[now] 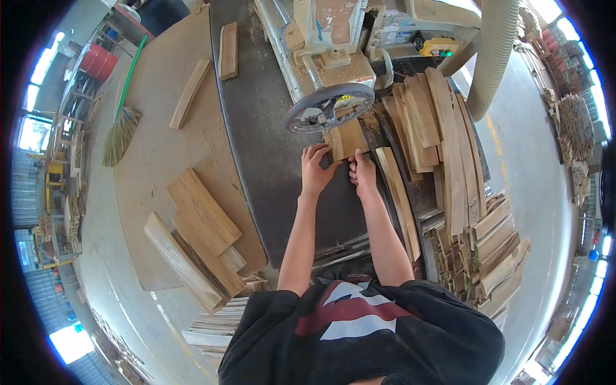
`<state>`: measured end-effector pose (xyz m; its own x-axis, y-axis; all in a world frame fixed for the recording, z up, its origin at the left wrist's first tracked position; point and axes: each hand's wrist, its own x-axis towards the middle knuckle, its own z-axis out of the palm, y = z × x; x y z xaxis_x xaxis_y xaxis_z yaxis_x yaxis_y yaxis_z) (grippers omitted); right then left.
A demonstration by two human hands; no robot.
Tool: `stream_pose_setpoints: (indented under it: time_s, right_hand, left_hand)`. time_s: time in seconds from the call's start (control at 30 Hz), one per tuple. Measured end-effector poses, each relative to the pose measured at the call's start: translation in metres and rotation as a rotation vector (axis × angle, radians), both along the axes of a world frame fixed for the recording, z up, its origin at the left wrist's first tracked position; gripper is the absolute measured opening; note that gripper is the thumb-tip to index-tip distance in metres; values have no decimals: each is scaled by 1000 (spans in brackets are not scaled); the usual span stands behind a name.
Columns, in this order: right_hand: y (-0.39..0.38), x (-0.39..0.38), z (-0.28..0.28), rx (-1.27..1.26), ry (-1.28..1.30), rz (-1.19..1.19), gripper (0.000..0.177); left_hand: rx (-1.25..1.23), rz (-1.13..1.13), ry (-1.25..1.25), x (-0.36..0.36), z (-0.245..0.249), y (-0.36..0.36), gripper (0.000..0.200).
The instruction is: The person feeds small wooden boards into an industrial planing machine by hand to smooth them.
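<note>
A short wooden board [350, 138] lies flat on the dark machine table, its far end hidden under the machine's handwheel [329, 108]. My left hand [317, 169] grips the board's near left corner, fingers bent over the left side and thumb along the near edge. At the near right corner, my right hand [364, 173] is closed on the edge with its thumb on top. Just right of that hand, a long narrow wood strip [399, 204] rests along the table's side. The blade or cutter is out of sight.
Stacked planks [449, 147] stand close on the right, above more piled offcuts [494, 256]. Loose boards [204, 212] lie on the left-hand panel [154, 212], with a green-handled broom [122, 136] farther off. A ribbed hose [495, 58] hangs at the upper right.
</note>
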<state>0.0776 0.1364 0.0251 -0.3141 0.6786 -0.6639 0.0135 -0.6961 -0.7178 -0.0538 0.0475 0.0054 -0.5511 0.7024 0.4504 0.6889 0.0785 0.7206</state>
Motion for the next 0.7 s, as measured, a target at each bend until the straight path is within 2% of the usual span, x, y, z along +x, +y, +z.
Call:
stream_pose_setpoints:
  time_s: [0.1, 0.17, 0.23, 0.33, 0.37, 0.43, 0.47, 0.57, 0.7]
  right_hand:
    - [-5, 0, -5, 60, -16, -15, 42]
    - [-3, 1, 0, 19, -36, 6, 35]
    - [-1, -6, -6, -7, -16, -11, 36]
    - [2, -25, -9, -46, -4, -139, 37]
    - [6, -32, -8, -62, -14, -143, 37]
    - [13, -42, -18, 6, 81, -151, 36]
    - [19, -49, -16, -4, 77, -151, 36]
    - [36, -58, -7, -17, 5, -48, 38]
    - [61, -73, -9, -41, 89, 26, 34]
  left_hand:
    - [-17, 41, -82, 3, 3, 0, 43]
    - [18, 75, -38, 9, 0, 0, 39]
    - [42, 94, 9, 15, -5, -1, 36]
    - [45, 204, 29, 16, -11, 11, 28]
    - [27, 201, 21, 15, -13, 16, 28]
    - [-43, 330, 20, 12, -13, 22, 25]
    - [21, 362, 4, 10, -17, 27, 23]
    - [-69, 401, 28, 2, -8, 36, 25]
    - [13, 324, -4, -6, -4, 19, 24]
